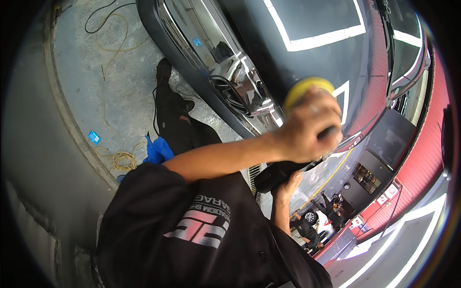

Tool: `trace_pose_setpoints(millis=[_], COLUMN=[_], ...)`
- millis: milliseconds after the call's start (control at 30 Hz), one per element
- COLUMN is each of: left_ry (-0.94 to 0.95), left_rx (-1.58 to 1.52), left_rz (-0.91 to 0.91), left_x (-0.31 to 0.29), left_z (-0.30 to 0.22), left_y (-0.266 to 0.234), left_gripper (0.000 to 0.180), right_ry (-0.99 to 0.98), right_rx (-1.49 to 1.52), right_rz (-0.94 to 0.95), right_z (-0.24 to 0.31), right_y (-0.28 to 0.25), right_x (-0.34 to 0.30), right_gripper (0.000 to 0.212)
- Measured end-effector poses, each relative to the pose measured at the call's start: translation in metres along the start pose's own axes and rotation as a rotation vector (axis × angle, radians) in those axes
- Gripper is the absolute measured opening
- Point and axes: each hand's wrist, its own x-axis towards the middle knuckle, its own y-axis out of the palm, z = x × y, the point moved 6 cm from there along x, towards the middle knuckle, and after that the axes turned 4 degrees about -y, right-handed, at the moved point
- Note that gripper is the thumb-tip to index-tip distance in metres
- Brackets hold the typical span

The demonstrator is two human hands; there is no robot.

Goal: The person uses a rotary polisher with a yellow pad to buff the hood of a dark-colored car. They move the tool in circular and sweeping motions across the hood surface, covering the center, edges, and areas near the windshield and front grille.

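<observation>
My left hand, a little blurred, is closed over the head end of a power polisher. The polisher's yellow pad shows beyond my knuckles, over the dark grey bonnet of a car; whether it touches the paint I cannot tell. Below my left forearm the black body of the machine points back toward me. My right hand grips that body from beneath, its thumb along the side and most fingers hidden. Close by is the car's headlight, with the chrome-trimmed front beyond it.
A blue cloth hangs by my hip. On the grey floor lie a coiled tan cord, a black cable and a small blue packet. Another car stands at the right. People are near a wheel farther off.
</observation>
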Motion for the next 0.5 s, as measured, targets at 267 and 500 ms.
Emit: trace_pose_setpoints(millis=[267,500], left_ry=[-0.217,-0.243], left_rx=[0.876,0.942], left_rz=[-0.121,-0.115], left_x=[-0.011,-0.010], left_z=[0.072,0.076], left_y=[-0.161,-0.146], left_gripper=[0.032,0.024], right_ry=[0.064,0.080], right_rx=[0.115,0.136], right_rz=[0.046,0.072], right_z=[0.005,0.012], right_y=[0.002,0.008], right_x=[0.011,0.016], right_gripper=[0.089,0.090])
